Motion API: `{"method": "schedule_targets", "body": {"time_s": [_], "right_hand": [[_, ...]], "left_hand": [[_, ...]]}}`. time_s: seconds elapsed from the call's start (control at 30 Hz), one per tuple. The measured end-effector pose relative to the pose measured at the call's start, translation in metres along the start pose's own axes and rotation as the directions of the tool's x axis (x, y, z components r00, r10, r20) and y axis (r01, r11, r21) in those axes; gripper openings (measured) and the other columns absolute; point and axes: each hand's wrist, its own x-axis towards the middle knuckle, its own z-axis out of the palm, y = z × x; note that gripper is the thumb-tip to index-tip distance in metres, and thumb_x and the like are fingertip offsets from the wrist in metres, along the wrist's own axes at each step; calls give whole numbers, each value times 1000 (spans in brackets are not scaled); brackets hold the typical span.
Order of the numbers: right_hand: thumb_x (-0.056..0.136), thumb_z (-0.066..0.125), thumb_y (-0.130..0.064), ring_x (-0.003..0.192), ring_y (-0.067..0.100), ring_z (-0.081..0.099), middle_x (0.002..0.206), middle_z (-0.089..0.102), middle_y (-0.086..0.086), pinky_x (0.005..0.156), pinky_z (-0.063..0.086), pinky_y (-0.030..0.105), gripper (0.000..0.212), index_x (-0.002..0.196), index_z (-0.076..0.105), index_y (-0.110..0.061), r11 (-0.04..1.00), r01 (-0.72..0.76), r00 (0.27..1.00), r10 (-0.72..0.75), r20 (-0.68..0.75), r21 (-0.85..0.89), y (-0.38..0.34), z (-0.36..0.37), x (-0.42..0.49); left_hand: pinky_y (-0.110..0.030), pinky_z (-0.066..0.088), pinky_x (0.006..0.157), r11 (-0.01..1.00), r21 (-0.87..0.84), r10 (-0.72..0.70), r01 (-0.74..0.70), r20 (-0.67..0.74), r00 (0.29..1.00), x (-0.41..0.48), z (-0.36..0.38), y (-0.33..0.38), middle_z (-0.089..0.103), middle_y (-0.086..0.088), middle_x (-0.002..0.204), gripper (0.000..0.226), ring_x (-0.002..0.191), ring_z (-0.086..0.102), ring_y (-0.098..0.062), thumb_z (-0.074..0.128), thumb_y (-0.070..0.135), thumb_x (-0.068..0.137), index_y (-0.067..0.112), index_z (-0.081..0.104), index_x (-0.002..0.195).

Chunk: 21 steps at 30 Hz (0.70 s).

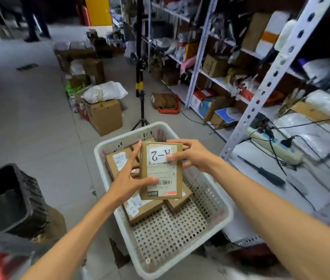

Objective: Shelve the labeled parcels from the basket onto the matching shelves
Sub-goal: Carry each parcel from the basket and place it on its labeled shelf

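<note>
Far left: black bin [8, 199] on the tiled floor [28, 118]. Behind it, mid-left, a stack of cardboard boxes [104, 116] with a white bag [104, 91] on top. A black tripod [140, 77] stands just past the basket's far rim.

Centre: white perforated basket [166, 235] on the floor. Three brown parcels lie in its far half: one at the far left [117, 160], one nearer with an "A-2" label [139, 211], one to the right [177, 201].

Left hand [127, 178] grasps the held parcel [161, 170] by its left edge, thumb on the lower label. The parcel is up above the basket, flat face to the camera, with its big "A-2" label upside down. Right hand [192, 156] grasps its right edge, thumb on the "A-2" label, fingers curled behind.

Right: white metal rack [271, 81], its shelves packed with boxes and bags. On the low shelf lie a power strip [277, 146] with plugged cables and a black tool [261, 172]. The far right is blurred.
</note>
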Motion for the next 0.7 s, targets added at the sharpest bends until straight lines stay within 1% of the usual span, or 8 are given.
{"method": "schedule_targets", "body": {"time_s": [0.1,0.17,0.3,0.4,0.5,0.6,0.67,0.7], "right_hand": [[71,84,-15,98,23,70,110,72,5,84,57,51,63,128,59,-22,1000,3,1000,-2,26,-20,-10,-3,-19],[74,82,-26,103,24,68,116,69,6,86,56,48,64,132,55,-20,1000,1,1000,0,18,-16,-12,-7,-32],[76,77,-40,104,22,65,118,64,5,89,56,43,63,129,52,-18,996,9,998,-15,-68,-90,7,-17,-66],[73,78,-47,103,18,63,116,63,2,90,54,39,64,125,53,-20,985,-1,990,-23,-139,-171,35,-29,-105],[74,78,-45,103,18,63,112,66,1,86,52,34,53,117,61,-19,976,-31,989,-2,-148,-216,66,-45,-156],[76,78,-44,96,15,64,105,69,2,74,51,24,42,106,65,-19,961,-50,980,-5,-197,-273,94,-68,-213],[74,79,-45,90,13,64,104,69,2,70,50,22,49,110,65,-15,950,-80,970,5,-244,-301,111,-91,-251],[72,81,-45,91,13,64,105,69,2,74,52,23,57,116,64,-13,941,-106,963,16,-270,-321,119,-103,-271]], "left_hand": [[-31,57,82,999,-36,21,-21,-3,1000,-12,4,8,58,1,121,108,110,61,-12,88,27,61,65,21,137],[-28,57,81,998,-55,41,-42,-11,999,-21,11,12,56,6,123,107,112,57,-7,87,22,62,63,23,137],[-35,54,89,996,-44,74,-73,11,997,-42,36,14,55,13,122,108,112,54,-1,87,33,56,65,23,136],[-34,55,88,997,-22,79,-78,56,995,-63,63,8,58,19,119,108,110,58,-1,88,20,64,58,22,140],[-26,52,85,996,26,87,-90,102,991,-86,94,6,57,10,125,105,115,54,-5,85,19,67,55,21,142],[-25,57,74,997,9,77,-79,168,983,-103,134,8,60,-6,120,110,99,65,-8,87,13,63,50,22,144],[-28,58,74,994,23,96,-103,206,974,-115,168,12,61,-8,117,110,93,66,-3,88,14,63,52,23,143],[-27,57,73,992,33,108,-119,238,965,-122,187,16,60,-4,117,108,92,66,-1,88,15,63,54,24,141]]}}
